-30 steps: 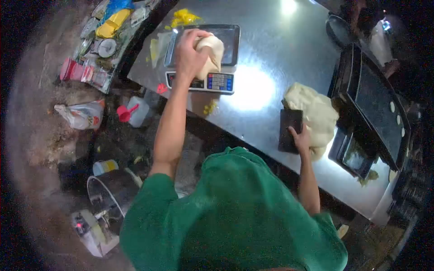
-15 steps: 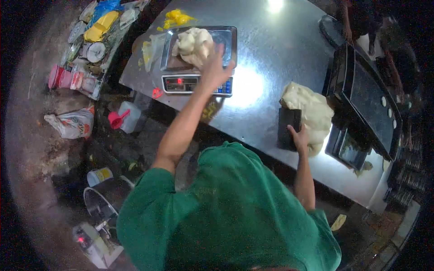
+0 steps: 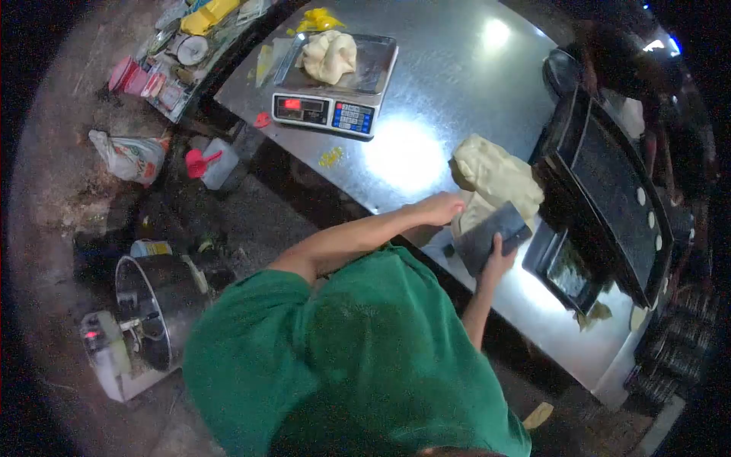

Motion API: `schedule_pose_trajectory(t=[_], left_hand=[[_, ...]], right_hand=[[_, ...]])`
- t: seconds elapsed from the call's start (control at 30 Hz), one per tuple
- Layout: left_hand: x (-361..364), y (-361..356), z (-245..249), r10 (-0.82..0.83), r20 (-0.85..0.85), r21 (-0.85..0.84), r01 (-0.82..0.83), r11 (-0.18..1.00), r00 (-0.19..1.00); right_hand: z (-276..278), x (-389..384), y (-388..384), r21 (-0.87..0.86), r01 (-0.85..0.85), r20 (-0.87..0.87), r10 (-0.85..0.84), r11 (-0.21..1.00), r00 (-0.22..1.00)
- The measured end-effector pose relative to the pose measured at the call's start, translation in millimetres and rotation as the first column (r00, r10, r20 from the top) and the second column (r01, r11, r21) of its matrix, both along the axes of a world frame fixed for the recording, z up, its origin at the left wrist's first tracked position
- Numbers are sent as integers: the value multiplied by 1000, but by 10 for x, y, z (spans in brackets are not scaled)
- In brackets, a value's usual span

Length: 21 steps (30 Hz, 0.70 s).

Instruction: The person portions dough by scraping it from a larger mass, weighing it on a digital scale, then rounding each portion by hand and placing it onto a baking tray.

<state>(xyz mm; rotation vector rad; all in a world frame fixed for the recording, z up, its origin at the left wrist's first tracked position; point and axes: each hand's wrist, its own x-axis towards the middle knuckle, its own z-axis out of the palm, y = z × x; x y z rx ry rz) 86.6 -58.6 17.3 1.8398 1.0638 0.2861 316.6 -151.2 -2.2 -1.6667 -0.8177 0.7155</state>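
Note:
A large pale slab of dough (image 3: 499, 175) lies on the metal table, its near end under a wide bench scraper (image 3: 487, 234). My right hand (image 3: 499, 259) is closed around the scraper's dark handle, with the blade tilted over the dough. At the dough's near left edge, my left hand (image 3: 444, 209) is closed, fingers gripping a corner of it; the fingertips are partly hidden. Farther left, a folded lump of dough (image 3: 330, 57) rests on the steel pan of a digital scale (image 3: 324, 113), whose red display is lit. Neither hand touches the scale.
Black baking trays (image 3: 617, 198) with a few pale discs stand along the table's right side. A small dark tin (image 3: 567, 266) sits beside the dough. Yellow plastic (image 3: 320, 19) lies behind the scale. A mixer bowl (image 3: 156, 312) stands on the floor at lower left.
My left hand has left the lump on the scale and come right to the big dough. The scraper has turned and now lies over the dough's near end. The view has shifted.

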Motion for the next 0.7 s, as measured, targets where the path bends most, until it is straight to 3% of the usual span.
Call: schedule_pose_trajectory(t=[0.03, 0.07, 0.17, 0.2, 0.33, 0.43, 0.53, 0.57, 0.63, 0.7], left_hand=[[190, -9, -25, -26, -79, 5, 26, 1000, 997], [350, 5, -53, -184, -218, -32, 181, 983, 958], [695, -304, -564, 177, -196, 428, -78, 900, 964], [732, -301, -585, 161, -305, 423, -18, 906, 938], [724, -206, -550, 113, -287, 447, 28, 894, 951], [751, -497, -563, 250, -143, 509, -145, 848, 958], [831, -623, -797, 21, -194, 615, 105, 782, 981], [819, -627, -812, -2, -189, 613, 119, 781, 982], [825, -680, -681, -58, -170, 601, 151, 785, 984], [784, -520, -694, -110, -286, 606, 269, 749, 952]], right_hand=[[156, 161, -93, 1, 5, -24, -5, 1000, 1000], [296, 275, -176, 24, 0, 3, 0, 1000, 1000], [357, 647, -422, 24, 19, 60, -21, 1000, 998], [539, 612, -490, -36, 36, 73, -33, 999, 997], [481, 646, -645, -79, -54, 116, 63, 995, 991], [240, 650, -591, -115, -113, 160, 130, 987, 978], [302, 507, -357, 56, -78, -35, 80, 995, 996], [349, 408, -293, 93, -49, -101, 59, 994, 993], [402, 309, -150, 113, 18, -157, 0, 993, 988], [484, 246, -7, 154, 46, -139, -25, 987, 990]])
